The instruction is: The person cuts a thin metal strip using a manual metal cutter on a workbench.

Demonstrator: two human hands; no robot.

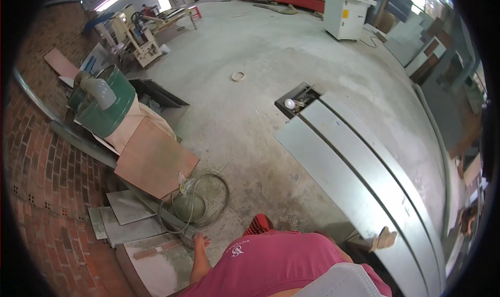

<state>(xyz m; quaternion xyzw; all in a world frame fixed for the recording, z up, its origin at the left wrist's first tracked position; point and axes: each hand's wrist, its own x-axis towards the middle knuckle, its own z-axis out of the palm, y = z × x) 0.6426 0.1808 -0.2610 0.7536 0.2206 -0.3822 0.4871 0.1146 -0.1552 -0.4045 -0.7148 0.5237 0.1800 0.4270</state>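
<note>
My left hand (201,240) hangs low beside my body, its fingers apart and nothing seen in them. Close by it are a loop of hose or cable (227,193) and a round grey-green object (188,207) on the floor. Left of the hand lie flat boards, one with a thin wooden strip (159,249) on it. My right hand is out of sight, hidden by my body in a pink shirt. On my right stands a long metal-topped machine table (333,166) with dark slots, and a torn brown scrap (384,239) rests on its near part.
A green dust collector (112,101) and a leaning brown board (156,156) stand along the brick wall (47,193). A ring (238,76) lies on the concrete floor. A white cabinet (344,15) stands farther back; sheets lean at the right.
</note>
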